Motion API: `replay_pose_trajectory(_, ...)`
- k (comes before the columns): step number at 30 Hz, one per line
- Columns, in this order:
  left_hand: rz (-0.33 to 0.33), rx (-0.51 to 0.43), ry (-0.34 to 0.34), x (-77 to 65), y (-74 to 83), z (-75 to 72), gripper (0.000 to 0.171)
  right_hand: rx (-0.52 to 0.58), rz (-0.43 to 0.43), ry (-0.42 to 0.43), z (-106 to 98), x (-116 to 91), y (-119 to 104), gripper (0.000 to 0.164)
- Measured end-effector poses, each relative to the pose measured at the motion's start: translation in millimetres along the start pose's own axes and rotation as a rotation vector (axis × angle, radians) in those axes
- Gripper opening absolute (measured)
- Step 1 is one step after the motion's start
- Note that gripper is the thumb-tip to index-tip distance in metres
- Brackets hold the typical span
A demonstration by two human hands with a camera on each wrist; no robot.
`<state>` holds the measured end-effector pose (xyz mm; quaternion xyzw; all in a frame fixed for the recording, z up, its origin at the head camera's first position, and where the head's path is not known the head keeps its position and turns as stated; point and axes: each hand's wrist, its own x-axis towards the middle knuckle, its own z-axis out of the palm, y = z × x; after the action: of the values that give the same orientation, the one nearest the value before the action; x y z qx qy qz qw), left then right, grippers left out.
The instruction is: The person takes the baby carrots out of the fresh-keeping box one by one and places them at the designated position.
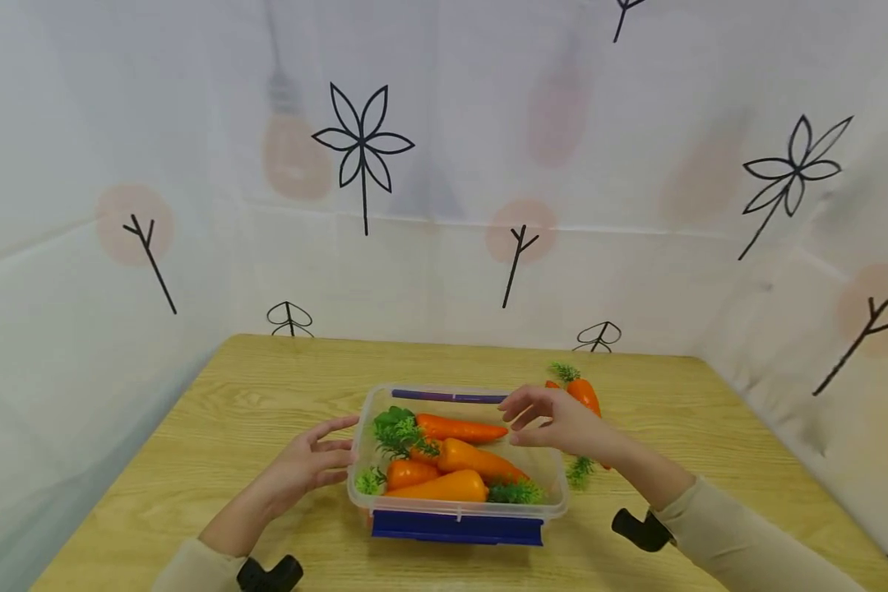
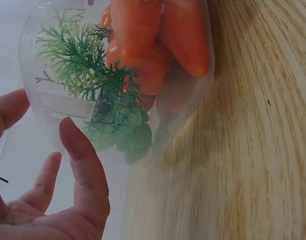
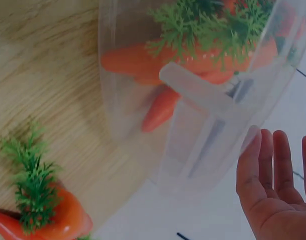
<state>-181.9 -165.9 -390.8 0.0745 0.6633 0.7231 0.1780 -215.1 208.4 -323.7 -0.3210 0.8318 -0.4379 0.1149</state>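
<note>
A clear plastic food container (image 1: 459, 514) with a dark blue clip along its front stands on the table. Several orange carrots (image 1: 462, 429) with feathery green tops lie inside it, and they look like toys. My left hand (image 1: 307, 464) is at the container's left side, fingers spread and fingertips right at the rim; the left wrist view shows the thumb and fingers near the clear wall. Over the right rim hovers my right hand (image 1: 555, 423), its fingers loosely bent with nothing between them. In the right wrist view its fingertips come close to the container's upper edge.
More carrots (image 1: 583, 395) with green tops lie on the wooden table (image 1: 281, 382) to the right of the container, partly hidden behind my right hand and forearm. A white cloth (image 1: 429, 271) with flower drawings hangs round the table's back and sides.
</note>
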Motion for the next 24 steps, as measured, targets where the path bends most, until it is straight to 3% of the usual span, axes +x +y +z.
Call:
replay_pose_trajectory(14, -0.001, -0.001, -0.007, -0.4, 2.3, -0.2, 0.069, 0.023, -0.005, -0.161, 20, 17, 2, 0.033)
replay_pose_trajectory(24, -0.006, -0.005, -0.006, -0.7, 3.9, 0.9, 0.069, -0.117, -0.025, -0.292, 27, 27, 7, 0.035)
